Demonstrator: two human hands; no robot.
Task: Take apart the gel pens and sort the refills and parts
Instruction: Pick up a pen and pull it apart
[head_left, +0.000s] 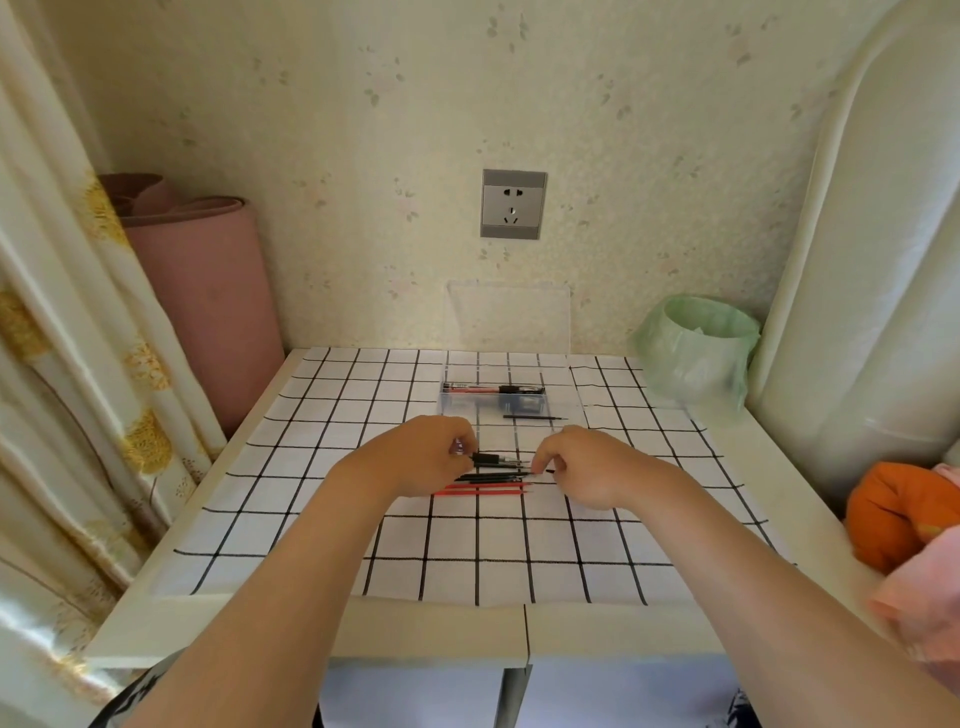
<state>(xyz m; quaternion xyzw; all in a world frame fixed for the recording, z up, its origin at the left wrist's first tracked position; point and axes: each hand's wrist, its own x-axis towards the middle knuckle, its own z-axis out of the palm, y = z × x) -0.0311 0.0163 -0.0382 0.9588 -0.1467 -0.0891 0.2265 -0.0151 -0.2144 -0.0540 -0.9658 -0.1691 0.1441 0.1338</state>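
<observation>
Pen barrel (491, 458), seemingly in left hand (434, 457), points toward right hand (584, 467).

Red and black refills (488, 486) side by side, gel pens (493, 389) in clear box (562, 404)

We see a cream flowered wall (363, 156), grey socket (513, 203) above the table's (415, 631) far edge. A patterned curtain (62, 322) and rolled pink mat (208, 301) stand left of it.
</observation>
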